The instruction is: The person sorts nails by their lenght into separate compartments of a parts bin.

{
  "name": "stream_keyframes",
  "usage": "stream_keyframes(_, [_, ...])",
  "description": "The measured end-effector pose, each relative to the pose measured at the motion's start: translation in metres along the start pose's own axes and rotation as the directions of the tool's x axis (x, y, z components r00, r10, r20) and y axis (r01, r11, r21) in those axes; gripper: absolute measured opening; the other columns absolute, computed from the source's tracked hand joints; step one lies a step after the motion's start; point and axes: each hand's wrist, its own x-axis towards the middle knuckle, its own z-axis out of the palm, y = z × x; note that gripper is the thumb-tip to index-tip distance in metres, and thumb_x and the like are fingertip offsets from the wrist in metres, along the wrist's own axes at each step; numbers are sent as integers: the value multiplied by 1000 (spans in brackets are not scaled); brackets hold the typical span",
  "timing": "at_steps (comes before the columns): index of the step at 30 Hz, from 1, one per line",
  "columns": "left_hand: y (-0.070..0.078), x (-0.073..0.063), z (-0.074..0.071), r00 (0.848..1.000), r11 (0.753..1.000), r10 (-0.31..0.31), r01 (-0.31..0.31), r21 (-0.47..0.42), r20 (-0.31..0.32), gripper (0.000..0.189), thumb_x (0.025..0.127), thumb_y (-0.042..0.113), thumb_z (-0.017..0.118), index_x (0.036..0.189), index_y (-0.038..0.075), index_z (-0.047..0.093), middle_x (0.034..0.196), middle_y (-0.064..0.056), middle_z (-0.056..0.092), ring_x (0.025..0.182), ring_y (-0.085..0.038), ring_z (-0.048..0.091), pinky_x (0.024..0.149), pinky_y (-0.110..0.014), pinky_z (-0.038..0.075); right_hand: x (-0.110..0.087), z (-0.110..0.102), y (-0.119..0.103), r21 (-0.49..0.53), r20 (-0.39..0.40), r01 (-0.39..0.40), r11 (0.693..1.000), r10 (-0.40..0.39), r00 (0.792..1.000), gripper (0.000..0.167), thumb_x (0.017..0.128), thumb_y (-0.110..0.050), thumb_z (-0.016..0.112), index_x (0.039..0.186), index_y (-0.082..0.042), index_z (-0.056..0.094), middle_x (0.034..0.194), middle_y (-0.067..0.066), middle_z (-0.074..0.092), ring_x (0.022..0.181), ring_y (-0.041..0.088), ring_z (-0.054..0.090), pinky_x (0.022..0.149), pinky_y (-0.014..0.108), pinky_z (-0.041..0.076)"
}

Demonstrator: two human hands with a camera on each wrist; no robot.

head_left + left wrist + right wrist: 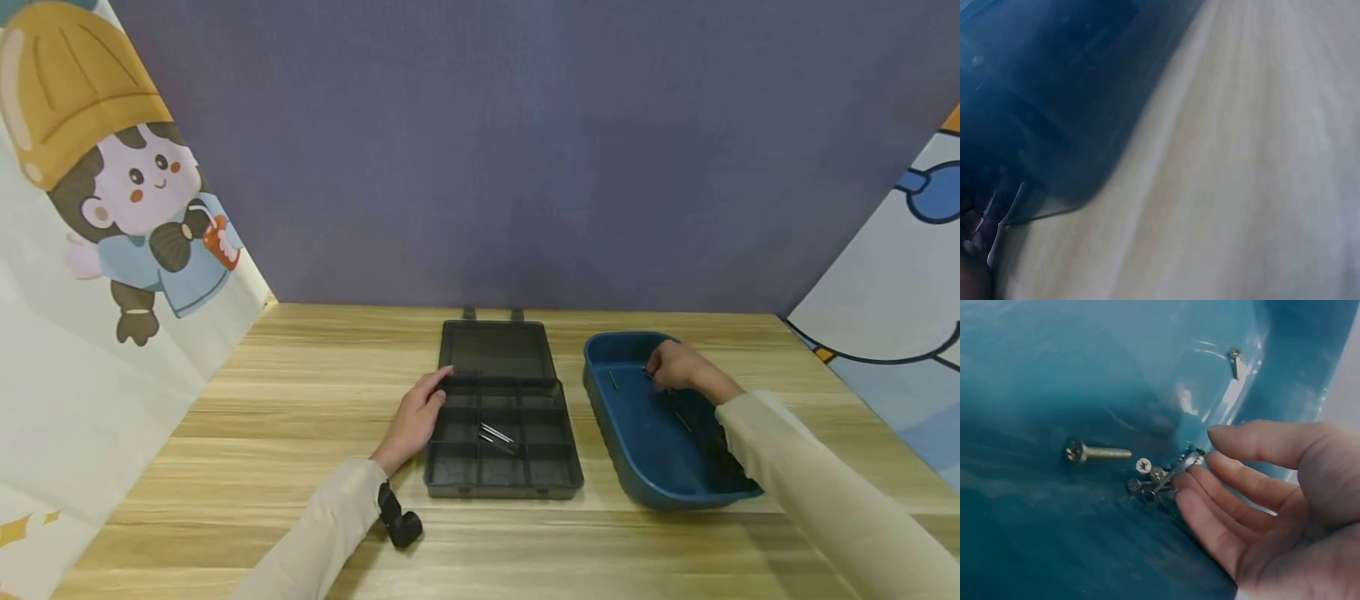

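Note:
My left hand (411,421) rests at the left edge of a dark translucent compartment box (504,492), its index finger stretched toward the hinge. The box's lid (495,346) lies folded back. Several thin silvery nails or screws (497,433) lie in its middle compartment. My right hand (678,367) reaches into a blue basin (630,433). In the right wrist view, its fingertips touch a small pile of screws and nails (1159,478), with thumb and index finger slightly apart. A larger screw (1107,452) lies beside the pile, and a short screw (1235,364) sits near the wall.
The basin stands right of the box on a wood-grain table (300,400). Behind the table rises a grey-blue panel (480,167). A black wrist camera (401,521) hangs at the left cuff. The left wrist view is blurred, showing the box (1054,94) and tabletop.

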Motion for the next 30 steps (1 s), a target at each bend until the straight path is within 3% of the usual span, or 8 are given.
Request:
stream_keyframes(6, [-1,0,1,1000,1000,20,-20,9,2,41,96,1,42,136,-1,49,133,-17,55,132,-34,43,109,-51,32,2,6,3,-9,-8,-11,1000,11,1000,34,75,5,60,107,14,62,110,31,61,76,22,58,70,37,52])
stream_keyframes(15, [-2,1,2,1000,1000,25,-25,8,6,41,96,2,42,137,0,49,135,-16,54,133,-34,42,109,-51,32,2,14,3,31,-1,-35,999,35,999,13,74,9,59,84,2,63,78,11,60,62,16,53,56,27,43])
stream_keyframes(22, [-1,0,3,1000,1000,9,-9,3,14,41,97,3,41,138,0,48,136,-16,53,134,-34,41,110,-52,32,1,19,5,72,15,-48,996,47,999,14,72,11,59,79,-1,61,73,7,56,55,13,50,51,26,43])
stream_keyframes(30, [-1,0,4,1000,1000,13,-13,-3,3,41,96,2,42,137,0,49,135,-16,54,133,-34,42,109,-51,32,0,21,7,53,-6,-16,998,16,1000,10,73,8,62,77,-1,65,68,4,59,54,12,51,50,26,44])
